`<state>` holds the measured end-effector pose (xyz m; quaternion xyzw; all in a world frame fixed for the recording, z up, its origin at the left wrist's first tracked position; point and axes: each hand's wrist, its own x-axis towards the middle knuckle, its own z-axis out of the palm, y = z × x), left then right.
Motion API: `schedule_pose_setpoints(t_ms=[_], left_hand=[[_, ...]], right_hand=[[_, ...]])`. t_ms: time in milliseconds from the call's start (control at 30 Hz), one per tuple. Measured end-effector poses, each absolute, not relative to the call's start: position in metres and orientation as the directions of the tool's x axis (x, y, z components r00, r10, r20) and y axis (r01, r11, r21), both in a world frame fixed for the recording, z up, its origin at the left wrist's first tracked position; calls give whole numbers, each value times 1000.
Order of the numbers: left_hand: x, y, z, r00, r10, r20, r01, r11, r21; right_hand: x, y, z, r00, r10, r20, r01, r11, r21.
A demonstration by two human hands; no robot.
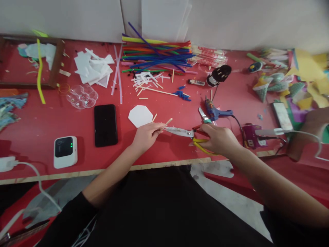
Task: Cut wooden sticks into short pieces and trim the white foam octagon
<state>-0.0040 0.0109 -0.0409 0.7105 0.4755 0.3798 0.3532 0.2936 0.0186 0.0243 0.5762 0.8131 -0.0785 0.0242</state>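
My left hand [147, 136] is closed, its fingertips pinching a thin wooden stick [169, 121]. A second stick [154, 117] pokes up just behind the fingers; whether they grip it too is unclear. My right hand [221, 140] is wrapped round the yellow handles of a pair of scissors [180, 131]. Their blades point left, with the tips right at my left fingertips, and look nearly closed. Beyond my left hand lies a white octagonal card [138, 115], partly covered by it. A utility knife [205, 115] and a blue glue gun [218, 112] lie just beyond my right hand.
Bundled pipe cleaners [156, 55], white paper pieces [94, 68] and short cut sticks [146, 79] spread along the back. A phone [105, 125] and white device [65, 152] lie left. A purple power socket [253, 136] with cables sits right, near another person's arm [305, 130].
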Motion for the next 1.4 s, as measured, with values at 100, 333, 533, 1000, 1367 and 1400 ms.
schedule_pose_setpoints(t_ms=[100,333,533,1000,1367,1400], left_hand=[[-5,15,-37,286,945,159,390,-266,881],[-10,30,-14,418,888,-192,210,111,971],[-23,35,14,607,640,-472,145,494,857],[-35,36,31,625,441,-644,367,563,741],[-36,35,31,648,494,-579,304,530,792],[-36,35,32,644,502,-577,304,524,796]], right_hand=[[291,25,30,-352,903,-246,936,346,-69],[283,41,40,-321,852,-414,944,251,-216],[279,49,54,-447,605,-659,873,134,-469],[284,53,64,-465,205,-861,856,-145,-496],[282,49,71,-428,207,-880,856,-220,-468],[280,49,73,-431,197,-880,851,-235,-470]])
